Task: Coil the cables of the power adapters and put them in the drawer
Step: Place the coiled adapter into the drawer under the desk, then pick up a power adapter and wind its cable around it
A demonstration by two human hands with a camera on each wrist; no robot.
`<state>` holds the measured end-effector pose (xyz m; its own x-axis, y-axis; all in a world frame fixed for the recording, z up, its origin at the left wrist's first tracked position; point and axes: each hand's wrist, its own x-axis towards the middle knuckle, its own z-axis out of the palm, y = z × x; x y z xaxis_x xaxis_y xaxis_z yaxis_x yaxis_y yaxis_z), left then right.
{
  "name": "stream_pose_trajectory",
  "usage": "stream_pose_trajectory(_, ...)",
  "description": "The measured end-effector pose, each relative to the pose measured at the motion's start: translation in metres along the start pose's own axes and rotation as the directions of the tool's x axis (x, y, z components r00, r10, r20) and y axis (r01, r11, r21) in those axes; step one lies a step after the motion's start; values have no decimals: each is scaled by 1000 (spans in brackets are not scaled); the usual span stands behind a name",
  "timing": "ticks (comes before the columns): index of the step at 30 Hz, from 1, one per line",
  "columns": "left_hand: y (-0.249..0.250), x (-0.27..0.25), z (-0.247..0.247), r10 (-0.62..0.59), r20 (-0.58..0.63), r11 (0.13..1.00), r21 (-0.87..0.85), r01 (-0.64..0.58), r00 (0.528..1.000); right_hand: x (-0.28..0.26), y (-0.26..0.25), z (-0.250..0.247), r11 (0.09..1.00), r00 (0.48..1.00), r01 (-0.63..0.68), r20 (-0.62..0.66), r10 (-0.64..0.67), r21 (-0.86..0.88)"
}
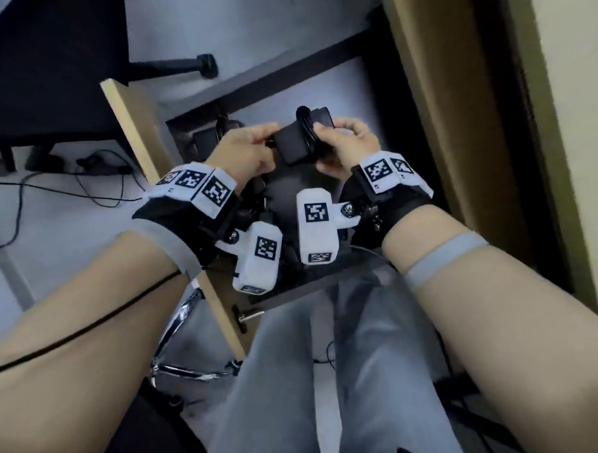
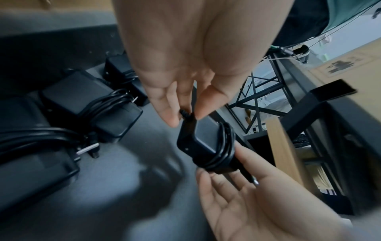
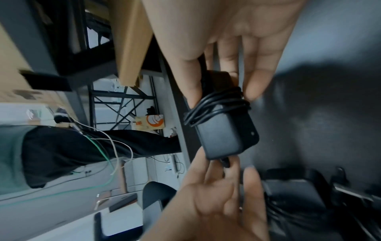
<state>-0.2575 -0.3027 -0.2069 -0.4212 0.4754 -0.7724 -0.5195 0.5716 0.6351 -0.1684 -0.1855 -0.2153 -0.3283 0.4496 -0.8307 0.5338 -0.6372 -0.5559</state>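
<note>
Head view: both hands hold a black power adapter (image 1: 295, 141) over the open drawer (image 1: 196, 100) — the left hand (image 1: 249, 149) at 9 o'clock, the right hand (image 1: 347, 142) at 3.

Left wrist: fingertips (image 2: 171, 117) pinch its ribbed cable stub (image 2: 184, 114).

Right wrist: fingers (image 3: 255, 78) clasp the cable (image 3: 216, 106) — looped round the brick's middle.

The open drawer (image 1: 216, 93) has a light wood front panel (image 1: 132, 131) and a dark grey floor (image 2: 144, 163). In the left wrist view, three black power adapters lie on that floor at 9 o'clock: one (image 2: 68, 93) wrapped in its cable, a second (image 2: 121, 68) behind it, a third (image 2: 35, 161) nearest, with its plug prongs (image 2: 86, 149) showing.
</note>
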Motion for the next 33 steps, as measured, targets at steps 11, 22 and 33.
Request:
stream_pose_trajectory(11, 0, 26, -9, -60, 12, 997, -53, 61, 998, 54, 7, 26, 995, 995, -81, 46, 84, -53)
stream_pose_trajectory(22, 20, -10, -14, 26, -111, 1000, 0, -26, 994, 8, -4, 9, 984, 987, -152, 28, 156, -95)
stream_pose_trajectory(33, 119, -127, 86, 291, 80, 949, -154, -277, 953, -163, -74, -89, 963, 959, 126, 220, -180, 239)
